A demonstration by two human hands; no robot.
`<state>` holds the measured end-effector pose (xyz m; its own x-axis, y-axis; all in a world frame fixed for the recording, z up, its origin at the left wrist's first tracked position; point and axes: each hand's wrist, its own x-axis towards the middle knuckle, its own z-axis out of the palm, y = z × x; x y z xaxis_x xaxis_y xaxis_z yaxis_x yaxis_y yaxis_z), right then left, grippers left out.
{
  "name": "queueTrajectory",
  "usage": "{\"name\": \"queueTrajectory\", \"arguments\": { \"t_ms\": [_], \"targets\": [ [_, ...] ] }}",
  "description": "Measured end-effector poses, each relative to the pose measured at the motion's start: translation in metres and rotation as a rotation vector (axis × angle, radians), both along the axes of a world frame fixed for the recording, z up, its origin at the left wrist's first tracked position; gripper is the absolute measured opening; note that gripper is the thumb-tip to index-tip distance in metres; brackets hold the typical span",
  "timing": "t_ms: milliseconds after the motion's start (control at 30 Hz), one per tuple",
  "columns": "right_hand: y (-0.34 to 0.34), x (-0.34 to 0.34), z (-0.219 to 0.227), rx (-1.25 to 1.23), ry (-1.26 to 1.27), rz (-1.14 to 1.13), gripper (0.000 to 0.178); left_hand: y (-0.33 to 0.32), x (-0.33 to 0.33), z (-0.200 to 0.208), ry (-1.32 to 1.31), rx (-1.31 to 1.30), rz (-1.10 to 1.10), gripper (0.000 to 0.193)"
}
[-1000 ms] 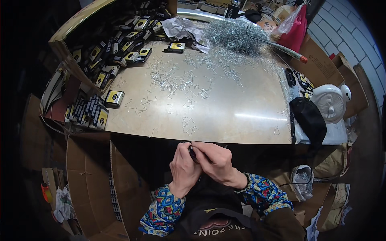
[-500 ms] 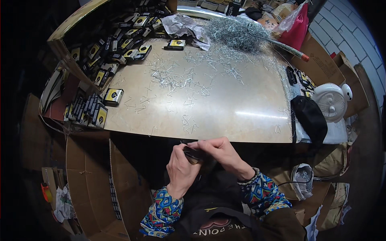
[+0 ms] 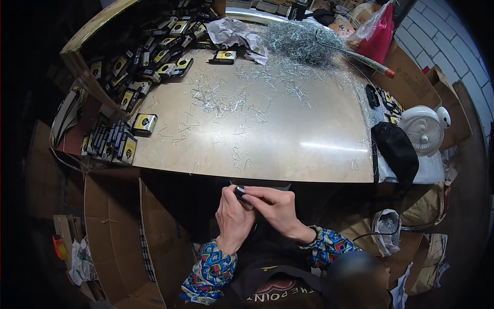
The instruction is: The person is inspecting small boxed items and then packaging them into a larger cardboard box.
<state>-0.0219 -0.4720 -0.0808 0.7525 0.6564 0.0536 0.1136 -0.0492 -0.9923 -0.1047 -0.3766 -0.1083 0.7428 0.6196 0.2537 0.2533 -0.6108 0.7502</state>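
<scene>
Just below the front edge of the table, my left hand (image 3: 233,220) is wrapped round a small black box (image 3: 240,192). From the right, my right hand (image 3: 275,207) closes thumb and fingers on the box's upper end. Most of the box is hidden by my fingers. Both forearms wear colourful patterned sleeves. Thin bent metal wire hooks (image 3: 226,100) lie scattered across the table (image 3: 309,131) in front of me.
Black-and-yellow boxes (image 3: 123,141) stand at the table's left, with more heaped behind. A wire-hook pile (image 3: 301,44) lies at the back beside crumpled paper (image 3: 234,33). At the right are a black pouch (image 3: 395,152) and white fan (image 3: 424,131). An open carton (image 3: 113,221) stands lower left.
My right hand has come down slightly, and its thumb and fingers now press at the box's upper end. My left hand keeps its hold in nearly the same place.
</scene>
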Motion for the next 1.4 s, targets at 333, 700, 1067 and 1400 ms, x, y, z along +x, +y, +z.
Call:
{"name": "queueTrajectory", "arguments": {
  "t_ms": [333,700,1067,1400],
  "targets": [
    [-0.002,0.008,-0.018,0.138,-0.947,0.022,0.02,-0.001,0.001,0.012,-0.055,-0.208,-0.011,0.041],
    [-0.025,0.097,0.006,-0.007,-0.989,-0.149,0.037,0.017,0.013,0.012,-0.191,-0.168,-0.137,0.049],
    [0.051,0.059,0.019,0.199,-0.402,0.124,0.039,0.063,0.034,0.021,-0.366,-0.409,-0.042,0.037],
    [0.295,0.062,-0.005,0.166,-1.1,0.326,0.048,0.198,-0.025,0.02,-0.268,0.2,0.648,0.031]
  ]
}}
